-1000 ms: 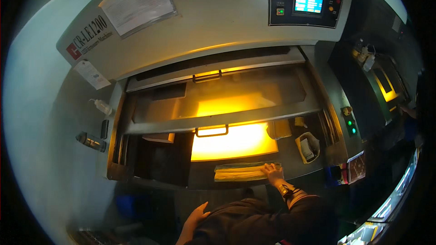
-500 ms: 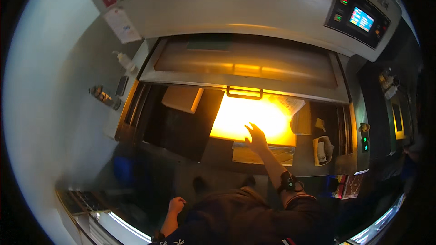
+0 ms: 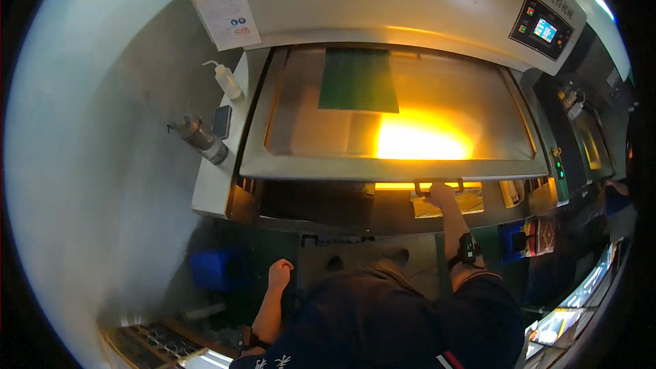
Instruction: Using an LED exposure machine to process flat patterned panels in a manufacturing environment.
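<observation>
My right grip (image 3: 443, 195) is clamped on the handle (image 3: 421, 193), likely for purchase on the metal frame (image 3: 342, 169) just beyond; my left grip (image 3: 279, 275) (curled or loose, I cannot tell) hangs apart.

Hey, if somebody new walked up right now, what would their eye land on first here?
Probably the bright yellow glow, low in the framed translucent cover, a little right of its middle. Next might come the dark green sheet above and left of that glow, and the lit blue screen at the upper right. Below the glow, the right hand is on a dark handle.
</observation>
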{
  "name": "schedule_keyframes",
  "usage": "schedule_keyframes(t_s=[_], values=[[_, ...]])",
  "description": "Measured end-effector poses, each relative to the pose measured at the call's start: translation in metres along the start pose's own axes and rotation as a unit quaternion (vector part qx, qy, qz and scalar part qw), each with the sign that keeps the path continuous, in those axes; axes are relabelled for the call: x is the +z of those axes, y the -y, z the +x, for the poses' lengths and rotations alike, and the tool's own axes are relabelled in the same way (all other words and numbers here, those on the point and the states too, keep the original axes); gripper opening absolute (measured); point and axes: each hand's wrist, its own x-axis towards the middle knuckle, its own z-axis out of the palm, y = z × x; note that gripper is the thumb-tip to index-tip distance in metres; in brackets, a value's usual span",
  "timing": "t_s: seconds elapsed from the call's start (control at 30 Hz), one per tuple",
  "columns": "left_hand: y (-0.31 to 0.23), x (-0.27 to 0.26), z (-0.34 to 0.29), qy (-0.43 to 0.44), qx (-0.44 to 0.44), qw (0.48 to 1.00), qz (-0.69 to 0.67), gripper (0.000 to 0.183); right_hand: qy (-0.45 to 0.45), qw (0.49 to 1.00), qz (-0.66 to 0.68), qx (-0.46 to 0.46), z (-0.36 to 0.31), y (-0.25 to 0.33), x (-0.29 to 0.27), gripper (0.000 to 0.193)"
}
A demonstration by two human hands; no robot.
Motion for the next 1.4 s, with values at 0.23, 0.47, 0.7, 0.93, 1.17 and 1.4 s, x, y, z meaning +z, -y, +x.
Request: schedule_keyframes(t_s=[0.23, 0.47, 0.7, 0.93, 1.17, 1.4], values=[[-0.043, -0.011, 0.060, 0.141, 0.132, 0.981, -0.031, 0.019, 0.015, 0.996, 0.007, 0.085, -0.127, 0.023, 0.027, 0.055], [-0.161, 0.027, 0.185, 0.270, 0.305, 0.911, -0.060, 0.028, -0.176, 0.983, -0.040, 0.042, -0.214, 0.013, -0.089, 0.030], [-0.300, 0.063, 0.275, -0.046, 0.094, 0.962, 0.254, 0.054, -0.361, 0.932, 0.025, -0.008, -0.245, 0.011, -0.199, 0.024], [-0.336, 0.098, 0.278, -0.151, -0.024, 0.919, 0.364, 0.084, -0.635, 0.745, 0.050, -0.196, -0.203, -0.017, -0.238, 0.019], [-0.319, 0.053, 0.344, -0.077, 0.030, 0.931, 0.355, 0.115, -0.719, 0.652, -0.022, -0.239, -0.180, -0.026, -0.306, 0.022], [-0.271, 0.012, 0.441, 0.005, -0.023, 0.955, 0.295, 0.120, -0.659, 0.715, -0.024, -0.231, -0.194, -0.032, -0.376, 0.012]])
